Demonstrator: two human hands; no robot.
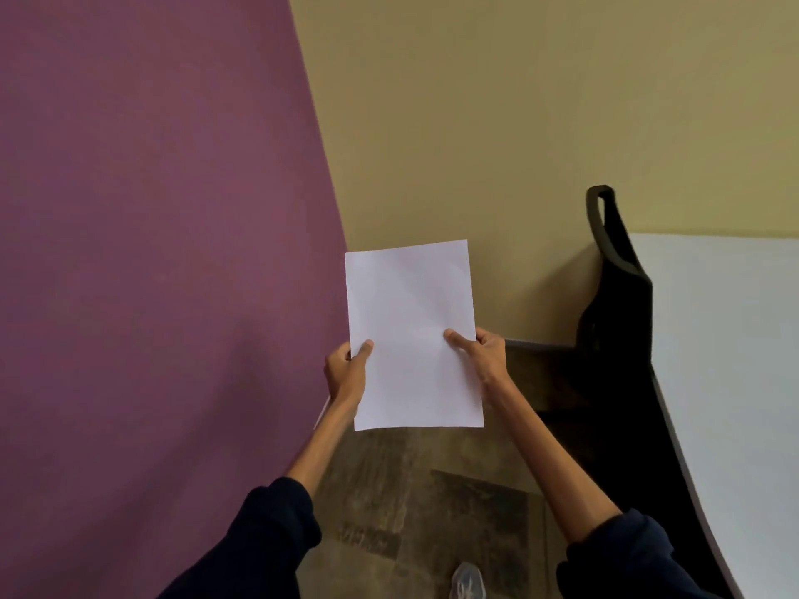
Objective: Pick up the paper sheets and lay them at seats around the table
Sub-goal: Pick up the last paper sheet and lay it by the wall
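I hold white paper sheets (410, 322) upright in front of me, in mid air. My left hand (346, 373) grips the left edge, thumb on the front face. At the right edge, my right hand (486, 354) pinches the sheets with its thumb on the front. How many sheets are in the stack cannot be told. The white table (726, 361) lies at the right, its curved edge running down toward the frame's bottom right.
A black chair (618, 304) stands between me and the table, its back at the table edge. A purple wall (151, 252) fills the left, a tan wall (519, 123) is ahead. A dark tiled floor (410, 490) and my shoe (467, 581) show below.
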